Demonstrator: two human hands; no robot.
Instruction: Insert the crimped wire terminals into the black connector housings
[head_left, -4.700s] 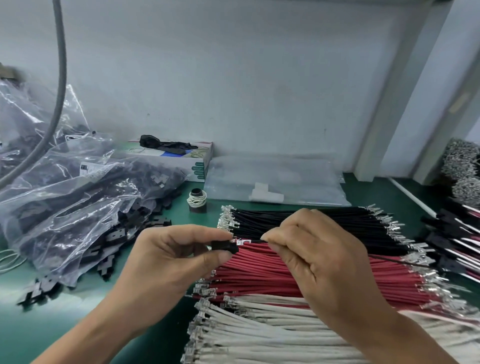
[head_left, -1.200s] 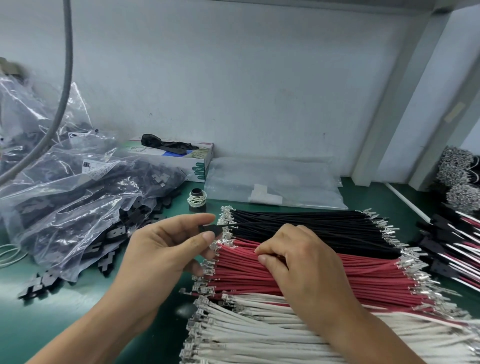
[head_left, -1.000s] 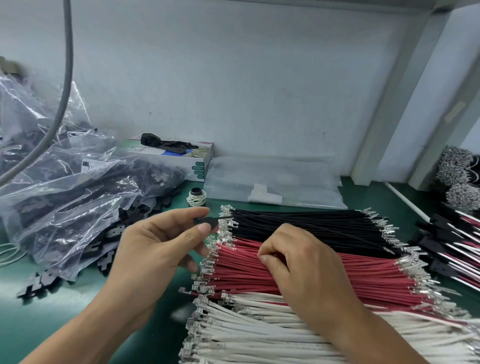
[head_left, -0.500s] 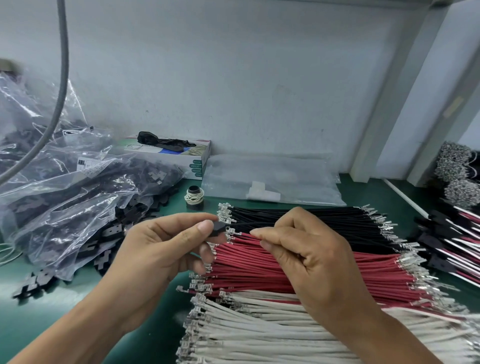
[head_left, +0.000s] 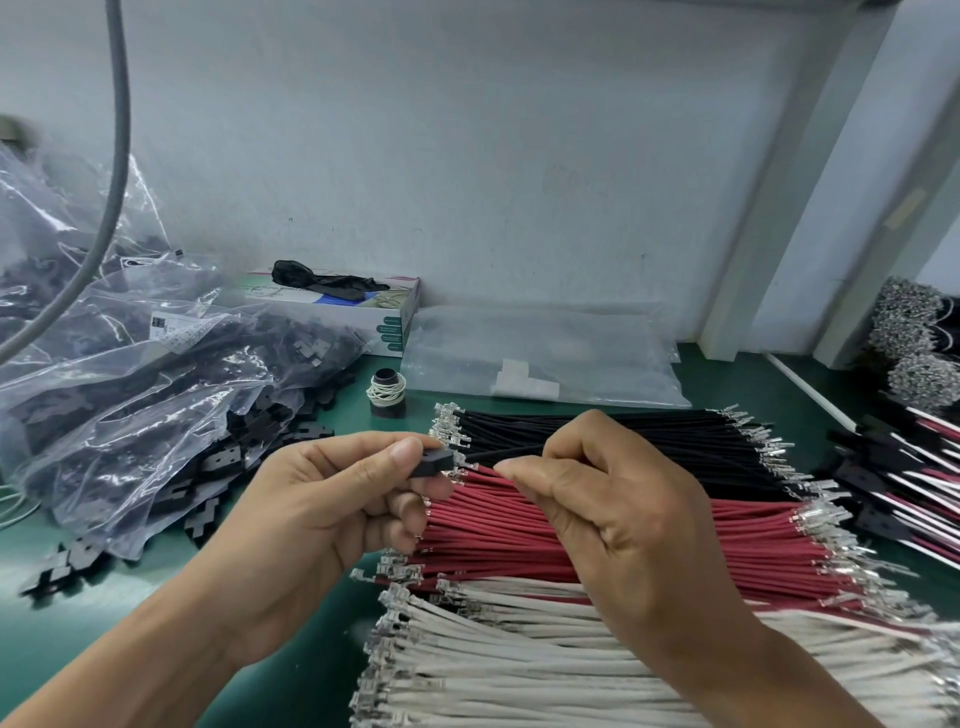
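Note:
My left hand pinches a small black connector housing between thumb and fingertips, held above the wire bundles. My right hand pinches a black wire whose silver crimped terminal points at the housing's open end and touches or nearly touches it. Below lie three flat bundles of crimped wires: black wires, red wires and white wires, with silver terminals at both ends.
Clear plastic bags of black housings spill loose pieces onto the green mat at left. A tissue box, a small spool and a flat clear bag sit by the wall. Finished assemblies pile up at right.
My right hand lifted off the red bundle holding a black wire and brought its terminal up to the housing in my left hand, which stayed about level.

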